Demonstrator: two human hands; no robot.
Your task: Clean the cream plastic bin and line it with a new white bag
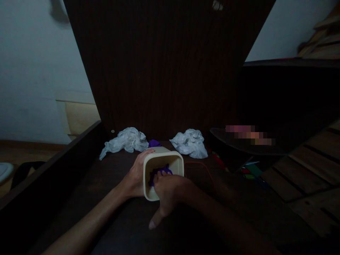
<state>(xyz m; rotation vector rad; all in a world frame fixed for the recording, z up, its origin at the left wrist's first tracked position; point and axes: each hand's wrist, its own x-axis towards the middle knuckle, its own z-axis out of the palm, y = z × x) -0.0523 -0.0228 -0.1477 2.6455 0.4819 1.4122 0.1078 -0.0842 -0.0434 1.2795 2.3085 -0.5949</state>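
A cream plastic bin [163, 154] lies tilted, its mouth facing me. My left hand [136, 174] is wrapped round its left side. Into the mouth reaches my right hand [170, 189], its fingers against crumpled purple material [166, 169] inside and its thumb stretched out beyond the rim. The fingertips are partly hidden, and whether the material is plastic or cloth I cannot tell. Behind the bin shows another piece of purple material [154, 143]. Crumpled whitish plastic bags lie beyond it, one on the left [127, 140] and one on the right [190, 142].
The dark wooden surface [119, 219] has a raised side board [53, 163] at left and a tall dark panel [164, 71] behind. A dark shelf [244, 145] juts in at right, with small coloured items [249, 176] below. A thin reddish cord [203, 164] curves beside the bin.
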